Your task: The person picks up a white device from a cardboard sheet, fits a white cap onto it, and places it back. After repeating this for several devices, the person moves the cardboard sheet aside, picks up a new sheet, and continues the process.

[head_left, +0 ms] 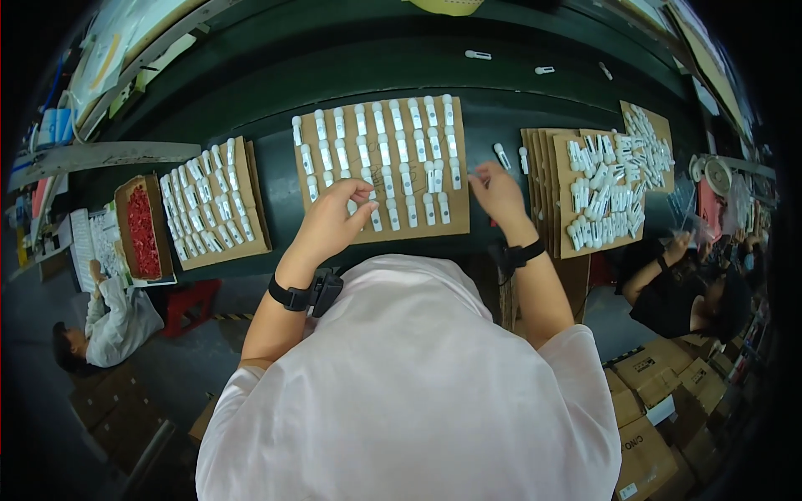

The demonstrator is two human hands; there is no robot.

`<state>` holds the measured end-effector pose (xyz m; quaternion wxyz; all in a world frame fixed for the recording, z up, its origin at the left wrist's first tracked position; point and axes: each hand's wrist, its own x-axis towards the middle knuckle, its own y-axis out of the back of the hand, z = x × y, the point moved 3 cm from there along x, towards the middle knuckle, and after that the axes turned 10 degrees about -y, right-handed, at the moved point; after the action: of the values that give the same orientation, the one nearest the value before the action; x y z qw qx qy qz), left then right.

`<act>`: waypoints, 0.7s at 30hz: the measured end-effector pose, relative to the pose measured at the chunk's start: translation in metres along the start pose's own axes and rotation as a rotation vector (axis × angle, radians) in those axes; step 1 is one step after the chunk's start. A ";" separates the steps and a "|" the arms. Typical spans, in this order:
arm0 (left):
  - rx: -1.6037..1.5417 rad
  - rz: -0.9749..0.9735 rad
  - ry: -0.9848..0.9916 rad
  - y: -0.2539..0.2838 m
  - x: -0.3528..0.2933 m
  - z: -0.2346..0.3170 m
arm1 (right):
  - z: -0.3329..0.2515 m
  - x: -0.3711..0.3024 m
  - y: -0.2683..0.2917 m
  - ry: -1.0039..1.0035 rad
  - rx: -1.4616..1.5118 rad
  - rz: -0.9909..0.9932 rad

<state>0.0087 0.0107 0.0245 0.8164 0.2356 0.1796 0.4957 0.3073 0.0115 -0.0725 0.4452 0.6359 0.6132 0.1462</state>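
Observation:
A cardboard sheet [342,129] lies before me, bearing rows of small white stick-shaped plastic pieces with rounded caps. Over its lower left part hovers my left hand [328,224], thumb and forefinger curved with a gap between them. One white piece [376,220] sits just by those fingertips. My right hand [501,197] is beside the sheet's right edge, fingers curled inward; whatever they may hold is hidden. Beyond it, a loose white piece [501,155] rests on the dark green table [280,167], with another close by.
To the right, stacked cardboard sheets [543,196] carry piled white pieces. Another filled stack [261,234] lies left, beside a box of red parts [144,230]. A few loose pieces lie at the back. People sit at left [125,326] and right [681,288].

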 end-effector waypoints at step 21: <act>0.005 0.245 0.354 -0.009 0.013 0.000 | -0.018 0.317 -0.013 0.161 -0.280 0.279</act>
<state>0.0212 0.0189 0.0183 0.7053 0.1670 0.2913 0.6244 0.3504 0.3051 -0.1858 0.4542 0.6327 0.5265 0.3408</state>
